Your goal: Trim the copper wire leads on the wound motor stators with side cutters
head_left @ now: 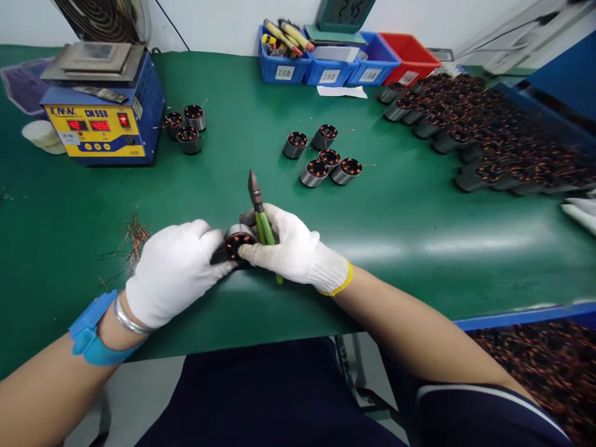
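Note:
A motor stator point(237, 239), a steel ring with copper windings inside, is between my two gloved hands near the table's front edge. My left hand point(179, 264) is closed on its left side, with thumb and fingers pinching there. My right hand point(295, 251) grips its right side with the thumb over the rim. That same hand also holds green-handled cutting pliers point(264, 223) in the palm, jaws pointing up and away. The fingertips behind the stator are partly hidden. Clipped copper wire ends point(136, 239) lie in a heap beside my left hand.
Small groups of stators stand at the centre point(314, 174) and left point(189, 141). Many more stators point(447, 139) crowd the right side. A blue-and-yellow CM 550 device point(105, 133) sits back left. Blue bins point(284, 71) and a red bin point(407, 74) line the wall.

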Demonstrator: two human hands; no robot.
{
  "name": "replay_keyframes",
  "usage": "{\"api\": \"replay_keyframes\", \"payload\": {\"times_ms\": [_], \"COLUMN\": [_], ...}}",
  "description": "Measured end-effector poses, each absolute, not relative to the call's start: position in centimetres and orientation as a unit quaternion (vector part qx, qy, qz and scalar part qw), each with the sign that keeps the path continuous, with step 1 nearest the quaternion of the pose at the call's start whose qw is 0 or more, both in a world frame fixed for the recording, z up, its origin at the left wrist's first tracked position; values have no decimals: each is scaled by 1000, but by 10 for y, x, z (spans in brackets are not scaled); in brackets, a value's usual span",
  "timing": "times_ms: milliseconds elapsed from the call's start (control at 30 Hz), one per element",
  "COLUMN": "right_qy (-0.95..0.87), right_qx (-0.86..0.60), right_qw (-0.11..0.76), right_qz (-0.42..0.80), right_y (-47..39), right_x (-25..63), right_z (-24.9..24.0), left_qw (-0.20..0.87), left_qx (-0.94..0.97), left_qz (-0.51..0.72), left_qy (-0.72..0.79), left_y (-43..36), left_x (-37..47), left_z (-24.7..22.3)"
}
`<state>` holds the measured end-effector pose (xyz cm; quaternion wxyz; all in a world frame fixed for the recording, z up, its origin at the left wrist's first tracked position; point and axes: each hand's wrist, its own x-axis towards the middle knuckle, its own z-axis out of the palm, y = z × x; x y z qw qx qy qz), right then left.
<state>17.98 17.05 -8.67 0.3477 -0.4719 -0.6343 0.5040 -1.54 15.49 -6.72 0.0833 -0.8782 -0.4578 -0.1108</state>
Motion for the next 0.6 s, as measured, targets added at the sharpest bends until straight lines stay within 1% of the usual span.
{"api": "replay_keyframes", "payload": {"times_ms": [67,100,133,167,200,233,267,333,400,433,467,533,600], "right_qy": [-609,-601,-595,-592,-590,-590,-593,-607,-621,-624,-622,-608,-587], "right_qx": [-473,-472,-470,-469,-467,-466,-467,-470,-472,-475,-480,-490,-494], "right_qw": [375,382,385,385,385,384,382,379,384,386,387,388,397], "right_qz": [515,520,526,531,535,536,533,517,494,486,483,489,504], "right_y": [172,173,173,173,172,171,170,168,167,167,166,166,167], "right_x": [184,186,187,188,188,188,187,184,183,182,182,183,185], "right_z": [-89,-90,-90,-90,-90,-91,-91,-94,-95,-95,-95,-92,-87], "left_qw": [-109,-210,-279,-306,-292,-256,-218,-182,-196,-221,-268,-416,-546], "left_qx": [-881,-871,-849,-822,-795,-772,-759,-773,-783,-780,-774,-752,-710], "left_qz": [-98,-110,-148,-205,-267,-314,-333,-280,-215,-208,-204,-208,-247], "left_qy": [-449,-431,-424,-434,-459,-490,-516,-540,-549,-548,-537,-467,-370], "left_y": [156,156,156,156,157,157,157,156,156,155,154,151,150], "left_x": [-20,-22,-24,-25,-25,-24,-22,-15,-10,-11,-14,-25,-38], "left_z": [-60,-57,-54,-53,-52,-53,-55,-59,-63,-64,-63,-59,-53]}}
